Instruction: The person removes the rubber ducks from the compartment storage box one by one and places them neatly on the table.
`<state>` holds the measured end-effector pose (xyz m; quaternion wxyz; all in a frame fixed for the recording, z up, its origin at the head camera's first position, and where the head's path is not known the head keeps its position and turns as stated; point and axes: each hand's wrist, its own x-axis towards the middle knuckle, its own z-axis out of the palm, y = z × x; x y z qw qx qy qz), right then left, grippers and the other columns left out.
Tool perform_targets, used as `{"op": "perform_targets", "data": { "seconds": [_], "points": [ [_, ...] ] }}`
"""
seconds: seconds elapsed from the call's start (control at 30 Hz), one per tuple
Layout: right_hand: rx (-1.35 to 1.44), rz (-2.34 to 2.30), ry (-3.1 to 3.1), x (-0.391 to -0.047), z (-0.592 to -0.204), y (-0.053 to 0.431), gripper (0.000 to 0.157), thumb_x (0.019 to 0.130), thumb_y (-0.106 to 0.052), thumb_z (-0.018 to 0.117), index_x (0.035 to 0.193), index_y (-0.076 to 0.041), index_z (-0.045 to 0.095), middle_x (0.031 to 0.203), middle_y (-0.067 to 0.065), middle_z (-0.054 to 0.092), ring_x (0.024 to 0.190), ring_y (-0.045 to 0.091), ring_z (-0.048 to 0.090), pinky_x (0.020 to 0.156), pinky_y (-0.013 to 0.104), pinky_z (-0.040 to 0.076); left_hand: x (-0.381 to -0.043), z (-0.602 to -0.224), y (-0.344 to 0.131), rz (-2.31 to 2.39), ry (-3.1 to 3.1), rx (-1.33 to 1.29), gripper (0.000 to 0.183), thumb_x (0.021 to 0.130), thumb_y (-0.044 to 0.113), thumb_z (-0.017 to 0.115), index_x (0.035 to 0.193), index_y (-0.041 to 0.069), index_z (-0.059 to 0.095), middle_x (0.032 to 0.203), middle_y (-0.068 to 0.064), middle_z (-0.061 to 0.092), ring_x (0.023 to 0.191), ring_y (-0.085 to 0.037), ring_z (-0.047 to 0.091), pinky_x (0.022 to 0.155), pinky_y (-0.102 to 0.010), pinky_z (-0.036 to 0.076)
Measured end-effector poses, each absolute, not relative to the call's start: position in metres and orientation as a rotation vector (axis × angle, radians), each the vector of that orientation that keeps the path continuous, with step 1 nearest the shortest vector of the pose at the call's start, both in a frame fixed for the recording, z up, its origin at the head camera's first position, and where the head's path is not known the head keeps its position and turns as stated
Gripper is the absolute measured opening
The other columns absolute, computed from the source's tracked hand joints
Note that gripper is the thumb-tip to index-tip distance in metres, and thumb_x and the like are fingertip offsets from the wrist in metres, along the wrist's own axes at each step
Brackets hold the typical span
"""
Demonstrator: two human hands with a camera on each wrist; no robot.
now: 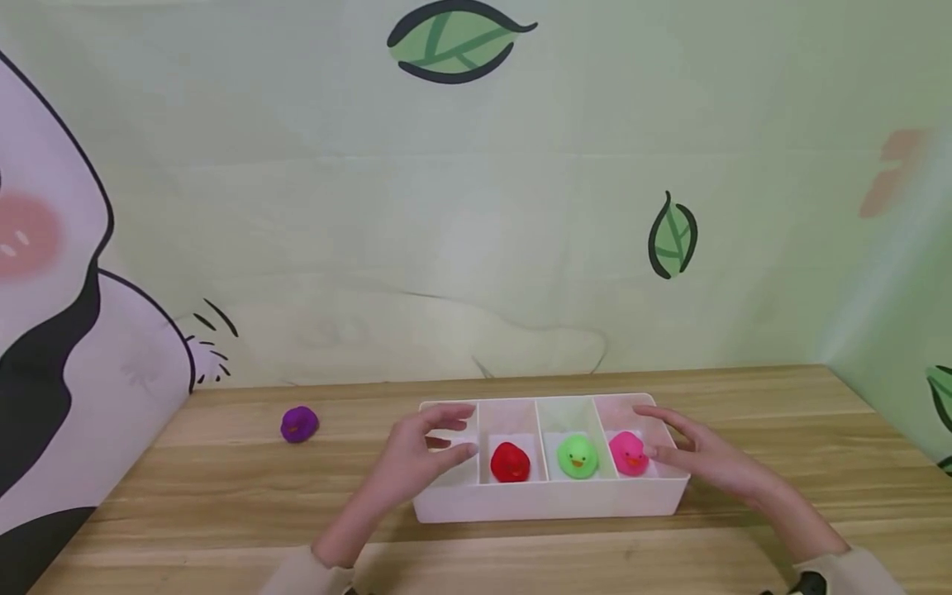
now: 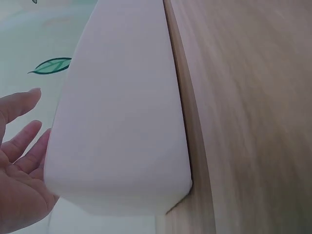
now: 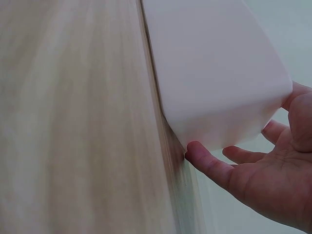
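A white divided box (image 1: pixel 550 501) stands on the table with its compartments in a row. My left hand (image 1: pixel 424 450) is at its left end, thumb and fingers apart and nothing between them; it partly hides the leftmost compartment. At the right end, my right hand (image 1: pixel 706 454) reaches over the rim with fingers spread, and in the right wrist view its fingertips (image 3: pixel 197 148) touch or nearly touch the end wall. Inside, in separate compartments, sit a red toy (image 1: pixel 510 463), a green toy duck (image 1: pixel 578 457) and a pink toy duck (image 1: pixel 628 454), the pink one beside my right thumb.
A small purple toy (image 1: pixel 299 425) lies on the wooden table (image 1: pixel 223 496), toward the back left, apart from the box. Behind the table hangs a pale green backdrop (image 1: pixel 521 248) printed with leaves and a cartoon animal.
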<state>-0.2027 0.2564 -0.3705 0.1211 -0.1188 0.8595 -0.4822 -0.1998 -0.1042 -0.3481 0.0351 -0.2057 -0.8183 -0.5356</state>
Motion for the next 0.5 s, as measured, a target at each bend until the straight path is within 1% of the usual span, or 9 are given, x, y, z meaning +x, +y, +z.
{"op": "perform_targets", "data": {
  "seconds": [0.07,0.2,0.3,0.5],
  "points": [
    [-0.347,-1.406,2.509,-0.203,-0.371,0.256,0.060,0.090,-0.029,0.054,0.142,-0.012,0.028,0.147,0.027,0.011,0.125,0.059,0.015,0.087,0.069,0.031,-0.201,-0.349,-0.100,-1.629,-2.531,-0.683,0.040,0.078,0.006,0.070,0.116,0.001,0.059,0.114,-0.016,0.060,0.100,-0.030,0.057,0.079,-0.037,0.051],
    [-0.350,-1.408,2.513,-0.202,-0.371,0.257,0.060,0.090,-0.029,0.054,0.142,-0.012,0.029,0.147,0.027,0.011,0.125,0.059,0.015,0.087,0.069,0.031,-0.204,-0.351,-0.092,-1.598,-2.576,-0.752,0.039,0.078,0.007,0.069,0.116,0.002,0.060,0.114,-0.014,0.060,0.101,-0.032,0.056,0.075,-0.032,0.051],
    [-0.353,-1.405,2.516,-0.202,-0.371,0.257,0.060,0.091,-0.029,0.054,0.142,-0.012,0.029,0.147,0.027,0.011,0.125,0.058,0.014,0.087,0.069,0.030,-0.208,-0.353,-0.087,-1.581,-2.614,-0.769,0.039,0.078,0.010,0.070,0.115,0.003,0.060,0.113,-0.014,0.060,0.100,-0.032,0.056,0.073,-0.031,0.051],
    [-0.351,-1.410,2.509,-0.202,-0.369,0.256,0.060,0.090,-0.030,0.054,0.142,-0.012,0.029,0.146,0.027,0.011,0.125,0.058,0.014,0.088,0.068,0.031,-0.214,-0.357,-0.075,-1.503,-2.692,-0.787,0.039,0.078,0.010,0.071,0.114,0.003,0.061,0.111,-0.013,0.061,0.100,-0.031,0.056,0.070,-0.028,0.051]
  ]
}}
